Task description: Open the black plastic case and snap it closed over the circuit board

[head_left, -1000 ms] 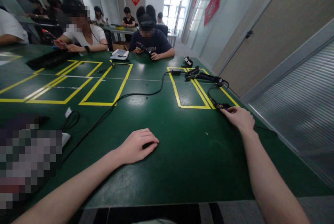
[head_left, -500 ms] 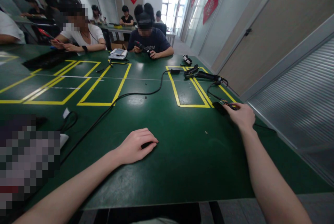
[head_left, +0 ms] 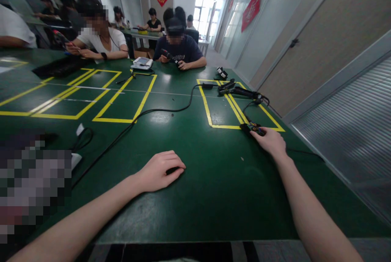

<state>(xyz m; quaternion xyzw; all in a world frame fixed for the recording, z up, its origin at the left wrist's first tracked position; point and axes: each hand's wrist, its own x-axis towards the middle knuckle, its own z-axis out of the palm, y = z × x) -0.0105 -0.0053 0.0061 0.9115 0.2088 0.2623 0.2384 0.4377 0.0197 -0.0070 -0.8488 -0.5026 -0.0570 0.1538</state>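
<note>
On the green table [head_left: 207, 197], my left hand [head_left: 161, 170] rests with fingers curled and thumb close to the fingertips; nothing shows in it. My right hand [head_left: 273, 142], farther off on the right, grips a dark device with small coloured parts [head_left: 255, 128] by its near side. The device lies at the lower edge of a yellow tape outline [head_left: 224, 127]. A black cable runs from it toward a black jointed tool [head_left: 244, 90] lying behind.
A long black cable [head_left: 155, 110] curves across the table. Farther back are a white device [head_left: 142, 63], a black tray [head_left: 58, 67] and a black-and-white item [head_left: 222, 73]. Two people sit across the table holding tools. A blurred, pixelated object lies at the left.
My right hand has moved left and slightly toward me with the dark device. My left hand has stayed in place. The view has shifted slightly.
</note>
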